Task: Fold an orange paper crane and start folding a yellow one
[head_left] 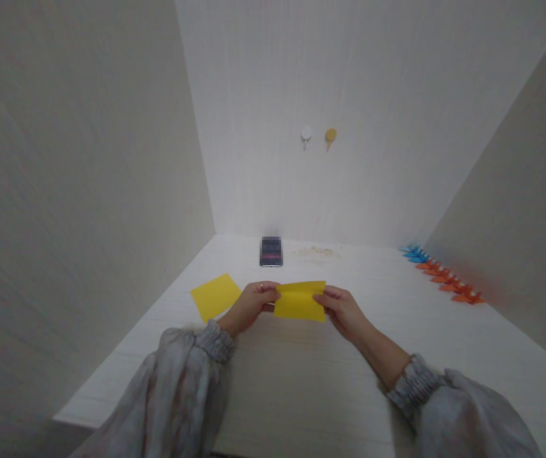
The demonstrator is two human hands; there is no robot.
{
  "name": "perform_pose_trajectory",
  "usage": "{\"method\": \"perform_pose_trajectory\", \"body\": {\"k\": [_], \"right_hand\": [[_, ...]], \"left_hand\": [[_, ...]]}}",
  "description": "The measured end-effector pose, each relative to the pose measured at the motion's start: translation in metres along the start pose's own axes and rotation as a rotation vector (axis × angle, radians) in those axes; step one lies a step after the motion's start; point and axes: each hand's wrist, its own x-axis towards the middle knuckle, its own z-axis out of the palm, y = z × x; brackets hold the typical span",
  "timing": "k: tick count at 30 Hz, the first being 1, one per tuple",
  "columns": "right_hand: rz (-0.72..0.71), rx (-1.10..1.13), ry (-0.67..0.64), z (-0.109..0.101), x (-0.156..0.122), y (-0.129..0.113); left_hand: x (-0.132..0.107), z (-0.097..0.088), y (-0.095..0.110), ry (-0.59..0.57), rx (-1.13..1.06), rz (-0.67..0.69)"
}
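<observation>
Between my two hands is a sheet of yellow paper (299, 306), held above the white table with its upper part bent over along a horizontal line. My left hand (257, 299) pinches its left edge, thumb in front and fingers behind. At the right edge, my right hand (342, 305) grips the sheet the same way. A second yellow paper sheet (213, 298) lies flat on the table, just left of my left wrist, which partly covers its corner.
A dark phone-like rectangle (271, 252), blurred out, lies near the back wall. Blue folded paper figures (415, 253) and orange ones (452, 284) line the right wall. A white hook (306, 135) and a yellow hook (331, 136) are on the back wall. Walls enclose the table (311, 388).
</observation>
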Motion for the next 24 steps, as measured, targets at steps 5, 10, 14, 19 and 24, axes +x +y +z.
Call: {"method": "perform_pose_trajectory", "body": {"k": [5, 10, 14, 19, 24], "right_hand": [[0.005, -0.032, 0.049, -0.001, 0.001, -0.001], [-0.034, -0.063, 0.074, 0.0, 0.002, -0.001], [-0.04, -0.095, 0.066, 0.001, 0.001, 0.001], [0.001, -0.065, 0.03, -0.001, -0.001, 0.001], [-0.125, -0.093, 0.027, -0.007, 0.001, -0.001]], "left_hand": [[0.0, 0.0, 0.002, 0.023, -0.018, -0.005], [-0.001, 0.001, 0.005, -0.013, -0.151, -0.058], [-0.005, 0.005, 0.008, -0.056, -0.137, -0.111], [-0.003, 0.005, 0.003, -0.032, -0.012, -0.081], [0.002, 0.002, -0.004, 0.016, 0.075, -0.013]]}}
